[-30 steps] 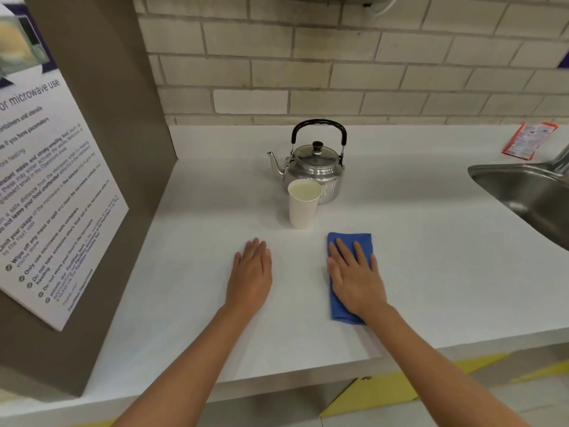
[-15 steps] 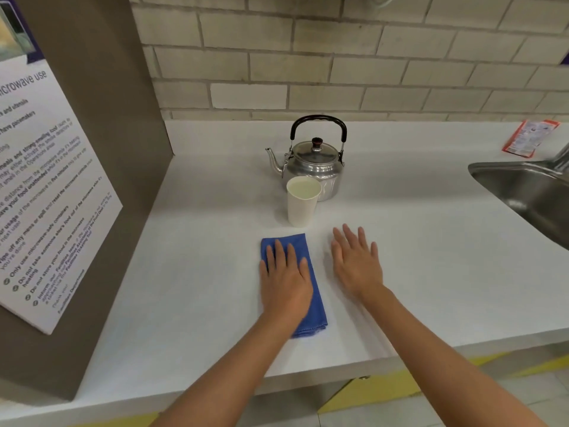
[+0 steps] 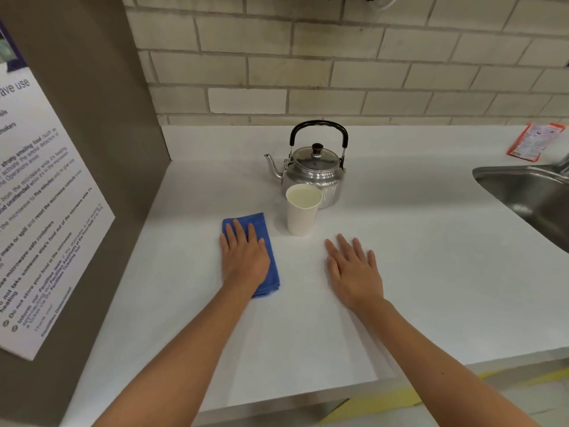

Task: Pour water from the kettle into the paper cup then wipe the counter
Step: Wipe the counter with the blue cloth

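A silver kettle (image 3: pixel 314 174) with a black handle stands upright on the white counter (image 3: pixel 431 272), its spout pointing left. Directly in front of it stands a white paper cup (image 3: pixel 301 217) holding water. Left of the cup lies a folded blue cloth (image 3: pixel 266 238). My left hand (image 3: pixel 243 257) presses flat on the cloth, fingers spread, covering most of it. My right hand (image 3: pixel 354 268) lies flat and open on the bare counter, to the right of the cup and a little nearer to me.
A brown cabinet side (image 3: pixel 101 149) with a white printed notice (image 3: pixel 40 211) walls off the left. A steel sink (image 3: pixel 529 195) is set into the counter at the right. A red packet (image 3: pixel 535 141) lies at the back right. A brick wall (image 3: pixel 338 66) rises behind.
The cloth passed from under my right hand to under my left hand. My left hand has slid it leftward across the counter. The right hand stays flat on the bare surface.
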The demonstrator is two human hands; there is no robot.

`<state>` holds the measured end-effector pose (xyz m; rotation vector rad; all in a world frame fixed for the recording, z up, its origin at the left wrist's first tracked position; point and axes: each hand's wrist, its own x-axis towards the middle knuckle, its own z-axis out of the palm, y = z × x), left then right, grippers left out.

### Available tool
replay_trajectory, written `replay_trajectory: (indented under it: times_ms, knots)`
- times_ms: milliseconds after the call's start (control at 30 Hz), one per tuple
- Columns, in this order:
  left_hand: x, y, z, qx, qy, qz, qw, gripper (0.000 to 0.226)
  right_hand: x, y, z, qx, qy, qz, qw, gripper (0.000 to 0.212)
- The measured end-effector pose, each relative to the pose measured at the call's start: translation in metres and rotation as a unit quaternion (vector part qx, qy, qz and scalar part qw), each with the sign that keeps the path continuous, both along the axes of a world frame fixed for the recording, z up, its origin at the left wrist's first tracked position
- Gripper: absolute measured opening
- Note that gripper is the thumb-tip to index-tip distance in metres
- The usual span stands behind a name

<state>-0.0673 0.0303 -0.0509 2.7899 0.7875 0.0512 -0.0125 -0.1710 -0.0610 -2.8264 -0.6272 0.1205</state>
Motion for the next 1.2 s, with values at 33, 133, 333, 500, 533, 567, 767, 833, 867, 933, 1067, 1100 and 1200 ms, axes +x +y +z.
replay_trajectory:
  times_ms: [33,133,333,500,533,567,767,833,867,933,1067,1100,1200]
  knots:
    - [0.006,-0.002,0.000,0.005,-0.002,-0.018,1.000,0.053,0.001,0.000,-0.001,-0.001,0.000,0.000,1.000,0.050]
    - [0.005,-0.010,-0.007,0.007,-0.008,-0.073,0.997,0.052,0.001,-0.001,-0.002,-0.003,0.000,-0.001,1.000,0.050]
    - [-0.025,0.012,-0.023,0.006,-0.021,-0.094,0.995,0.052,0.002,0.000,-0.004,0.007,0.006,-0.002,1.000,0.050]
    - [0.017,0.037,-0.011,0.011,-0.007,-0.052,0.999,0.051,0.002,0.000,-0.006,0.008,0.000,-0.006,1.000,0.051]
    - [0.030,0.037,-0.008,0.011,-0.003,-0.061,0.998,0.051,0.002,0.000,-0.006,0.009,-0.003,-0.007,1.000,0.051]
    - [0.043,0.036,-0.007,0.011,0.002,-0.077,0.997,0.051,0.002,0.000,-0.007,0.010,-0.006,-0.007,1.000,0.051]
    - [0.074,0.025,-0.007,0.029,-0.001,-0.153,0.988,0.050,0.004,0.000,-0.008,0.006,-0.011,-0.005,1.000,0.053]
    - [0.060,0.030,-0.012,0.033,-0.016,-0.175,0.984,0.049,0.004,-0.001,-0.010,0.003,-0.015,-0.006,1.000,0.053]
    - [0.051,0.032,-0.015,0.033,-0.026,-0.185,0.982,0.049,0.004,-0.002,-0.010,0.001,-0.017,-0.006,1.000,0.053]
    - [0.037,0.036,-0.020,0.031,-0.038,-0.195,0.979,0.049,0.003,-0.002,-0.010,-0.002,-0.018,-0.006,1.000,0.053]
    - [0.048,0.051,-0.015,0.041,-0.029,-0.153,0.987,0.049,0.003,0.000,-0.008,0.001,-0.016,-0.008,1.000,0.051]
    - [0.056,0.056,-0.012,0.042,-0.021,-0.133,0.990,0.049,0.003,0.001,-0.007,0.001,-0.014,-0.008,1.000,0.050]
    - [0.073,0.062,-0.004,0.030,-0.001,-0.076,0.997,0.050,0.003,0.001,-0.006,0.002,-0.012,-0.007,1.000,0.050]
